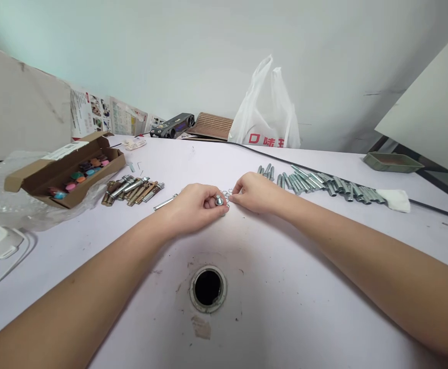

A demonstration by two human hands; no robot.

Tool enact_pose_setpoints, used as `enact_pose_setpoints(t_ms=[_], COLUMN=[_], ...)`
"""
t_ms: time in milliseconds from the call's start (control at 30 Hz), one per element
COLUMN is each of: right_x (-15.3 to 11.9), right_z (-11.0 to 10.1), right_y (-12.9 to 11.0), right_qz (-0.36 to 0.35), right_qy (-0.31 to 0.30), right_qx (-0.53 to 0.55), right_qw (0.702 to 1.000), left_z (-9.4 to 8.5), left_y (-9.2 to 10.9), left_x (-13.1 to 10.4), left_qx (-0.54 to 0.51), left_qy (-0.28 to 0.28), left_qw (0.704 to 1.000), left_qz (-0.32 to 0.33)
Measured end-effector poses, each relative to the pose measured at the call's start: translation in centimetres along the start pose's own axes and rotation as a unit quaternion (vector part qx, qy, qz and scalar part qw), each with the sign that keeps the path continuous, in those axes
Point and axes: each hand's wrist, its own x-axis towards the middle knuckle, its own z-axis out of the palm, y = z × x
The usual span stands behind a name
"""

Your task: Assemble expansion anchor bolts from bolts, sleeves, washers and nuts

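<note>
My left hand (199,206) is closed around a silver metal bolt (219,200), whose round end points toward me. Just to its right, my right hand (250,192) has its thumb and fingertips pinched together at a small group of metal rings (226,195) on the white table (285,307). Whether a ring is between those fingertips is too small to tell. Beside my left hand lies a loose silver bolt (165,203), partly hidden by the fingers. Further left is a pile of silver and brass-coloured bolts (134,190). Many grey metal sleeves (324,183) lie right of my right hand.
An open cardboard box (37,189) with coloured bottles stands on bubble wrap at the left. A white plastic bag (264,113) stands at the back. A black cable runs behind the sleeves toward a green tray (393,162). A round hole (207,288) opens in the table in front.
</note>
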Motion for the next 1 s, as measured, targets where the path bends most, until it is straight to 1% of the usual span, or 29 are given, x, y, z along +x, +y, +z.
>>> enact_pose_setpoints(t_ms=[67,167,233,300,367,433,567,800,867,1000], right_x=[0.0,-0.4,-0.9,-1.5,-1.9,-2.2,-2.4,-2.0,-1.9,-2.2], right_z=[-0.2,-1.3,-2.3,-3.0,-3.2,-3.1,-2.7,-1.8,-1.5,-1.3], right_y=[0.1,0.3,0.4,0.2,-0.1,-0.6,-1.0,-0.3,-0.4,-1.2], right_qz=[-0.009,0.001,0.01,0.01,0.015,0.025,0.022,-0.002,-0.015,-0.041], right_qy=[-0.021,-0.049,-0.057,-0.068,-0.093,-0.11,-0.115,-0.115,-0.104,-0.06], right_qx=[0.022,0.088,0.169,0.245,0.285,0.293,0.307,0.323,0.32,0.283], right_qw=[1.0,0.995,0.984,0.967,0.954,0.949,0.944,0.94,0.941,0.956], left_z=[0.3,0.5,0.6,0.6,0.6,0.6,0.6,0.8,0.8,0.7], left_y=[0.1,0.2,0.3,0.2,0.2,0.1,-0.1,-0.2,-0.1,0.0], left_x=[0.1,0.2,0.2,0.2,0.2,0.2,0.2,0.1,0.1,0.1], left_qx=[0.0,-0.007,-0.017,-0.024,-0.024,-0.017,-0.003,-0.001,0.006,0.018], left_qy=[0.004,-0.01,-0.013,-0.012,-0.011,-0.01,-0.005,-0.004,0.0,0.002], left_qw=[1.0,1.0,1.0,0.999,0.999,1.0,1.0,1.0,1.0,1.0], left_qz=[0.002,-0.005,-0.012,-0.017,-0.019,-0.015,-0.002,-0.002,0.001,0.0])
